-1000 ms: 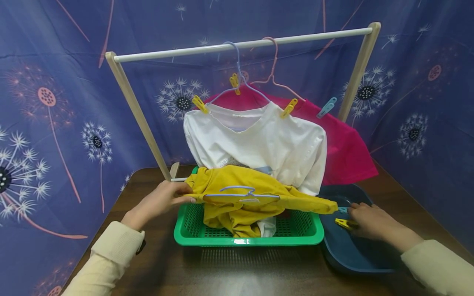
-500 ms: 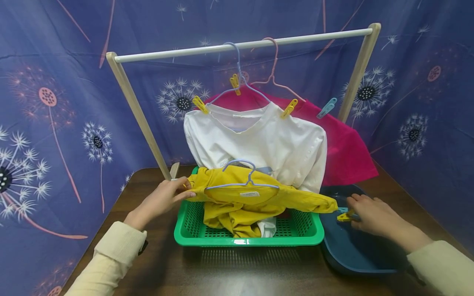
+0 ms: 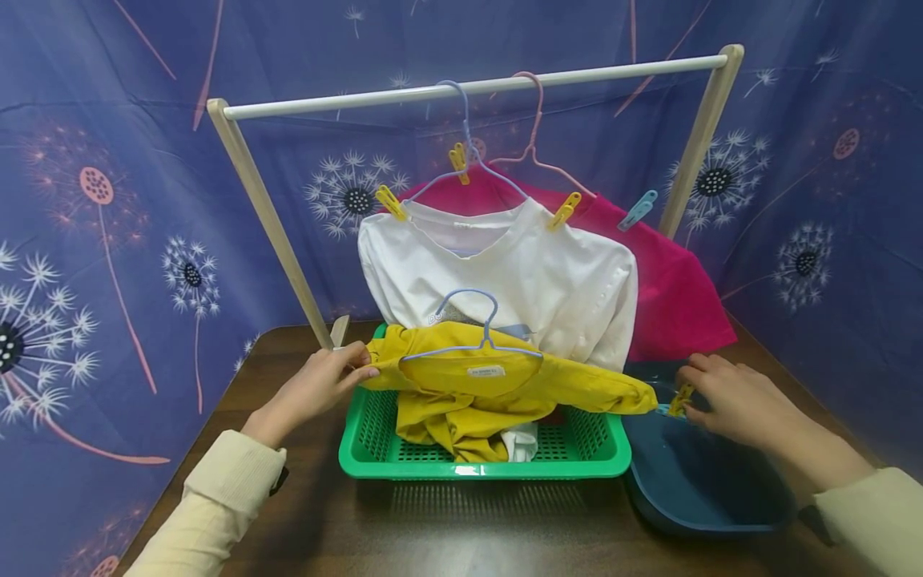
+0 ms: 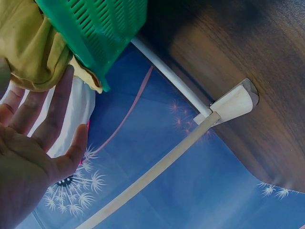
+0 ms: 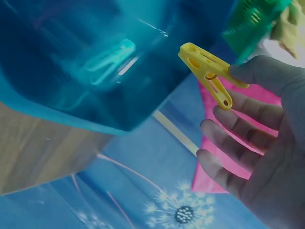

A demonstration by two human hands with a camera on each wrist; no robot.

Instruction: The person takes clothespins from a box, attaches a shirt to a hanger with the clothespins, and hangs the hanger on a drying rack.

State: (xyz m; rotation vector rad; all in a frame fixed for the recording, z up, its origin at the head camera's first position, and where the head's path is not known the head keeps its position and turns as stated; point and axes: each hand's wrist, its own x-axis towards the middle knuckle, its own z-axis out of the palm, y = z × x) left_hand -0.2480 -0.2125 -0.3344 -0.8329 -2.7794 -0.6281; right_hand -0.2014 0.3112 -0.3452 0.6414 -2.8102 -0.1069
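Note:
Between thumb and fingers, my left hand pinches one shoulder of a yellow shirt. A lilac hanger sits in the shirt's neck, its hook standing up. In the left wrist view, the fingers reach behind the shirt's cloth. My right hand pinches a yellow clothespin by its ends above a dark blue basin. Inside the basin lies a light blue clothespin. The rest of the shirt lies bunched in a green basket.
Behind the basket stands a drying rack with a white rail. On it hang a white shirt and a pink shirt, pegged to hangers. A white cloth also lies in the basket, on the wooden table.
The yellow shirt's hanger has tipped from lying flat to hook upright. My right hand has risen a little, bringing the yellow clothespin up from the basin. The left hand has hardly moved.

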